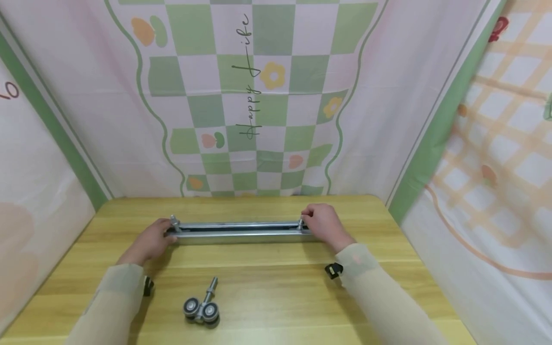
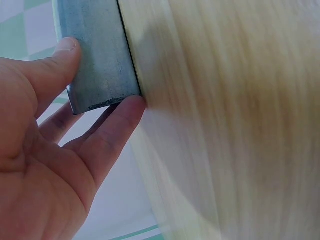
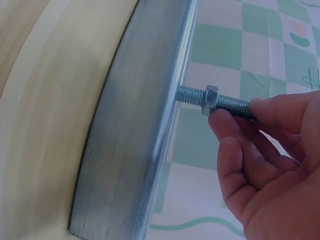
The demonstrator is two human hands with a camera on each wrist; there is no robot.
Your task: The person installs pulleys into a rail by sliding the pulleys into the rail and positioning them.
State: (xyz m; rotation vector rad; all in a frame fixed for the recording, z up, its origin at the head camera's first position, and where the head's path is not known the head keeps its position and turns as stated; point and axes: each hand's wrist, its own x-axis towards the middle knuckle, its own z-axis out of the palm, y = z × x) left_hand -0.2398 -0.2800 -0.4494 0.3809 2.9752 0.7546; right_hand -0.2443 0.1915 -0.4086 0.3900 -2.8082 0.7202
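A metal track rail [image 1: 241, 235] lies lengthwise across the table, its slot facing up. My left hand [image 1: 148, 243] holds the rail's left end, the thumb [image 2: 69, 52] on its side face and the fingers at its cut end. Close by, a threaded bolt [image 1: 174, 222] stands up from the slot. At the right end my right hand [image 1: 325, 225] pinches the tip of another threaded bolt [image 3: 191, 94] between thumb and fingers. A hex nut [image 3: 210, 100] sits partway along that bolt. What the bolts join inside the rail is hidden.
A loose roller hanger [image 1: 201, 310] with several black-rimmed wheels and a threaded stem lies on the wooden table [image 1: 267, 292], nearer me than the rail. A checked curtain [image 1: 258, 110] hangs behind the table's far edge, with more cloth at both sides.
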